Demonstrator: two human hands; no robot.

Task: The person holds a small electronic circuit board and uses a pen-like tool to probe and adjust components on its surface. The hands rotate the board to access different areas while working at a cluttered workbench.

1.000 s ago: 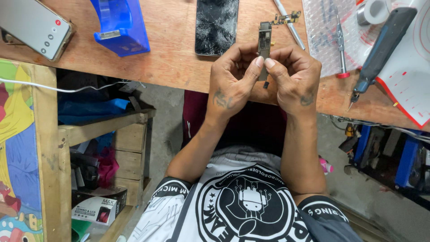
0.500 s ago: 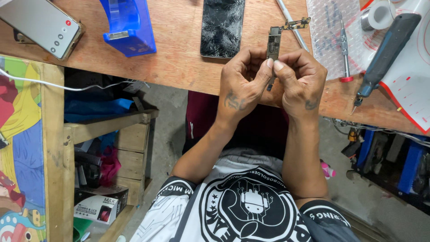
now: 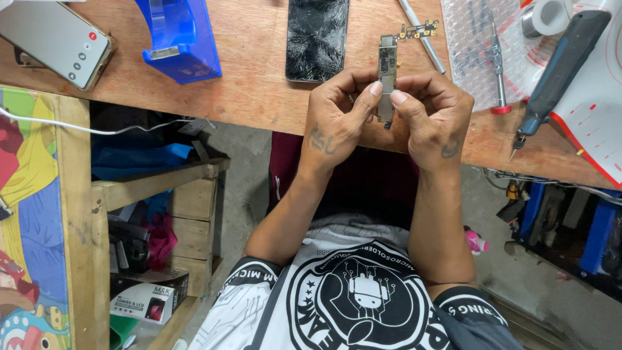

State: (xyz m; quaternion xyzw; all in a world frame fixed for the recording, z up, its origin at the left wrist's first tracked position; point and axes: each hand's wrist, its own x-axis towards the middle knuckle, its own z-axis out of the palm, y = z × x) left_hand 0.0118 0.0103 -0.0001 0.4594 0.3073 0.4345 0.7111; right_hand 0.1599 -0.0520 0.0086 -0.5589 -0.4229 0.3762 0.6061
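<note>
A narrow phone circuit board (image 3: 387, 65), with a small gold flex part at its top end, stands upright over the edge of the wooden table (image 3: 259, 84). Both hands grip its lower half. My left hand (image 3: 334, 120) pinches it from the left, thumb tip on the board's face. My right hand (image 3: 434, 120) closes on it from the right, its thumb meeting the left one. The board's lower end pokes out below my fingers. A black phone with a cracked screen (image 3: 317, 39) lies on the table just left of the board.
On the table lie a blue tape dispenser (image 3: 178, 39), a white phone (image 3: 55, 40), a thin metal rod (image 3: 424, 42), bubble wrap (image 3: 470, 39), a small red-capped screwdriver (image 3: 497, 71), a tape roll (image 3: 547, 16) and a dark electric screwdriver (image 3: 557, 58). Wooden shelves (image 3: 162, 194) stand below left.
Both hands keep the same hold on the board. The view has drifted slightly, so the hands and table things sit a little further right in the picture.
</note>
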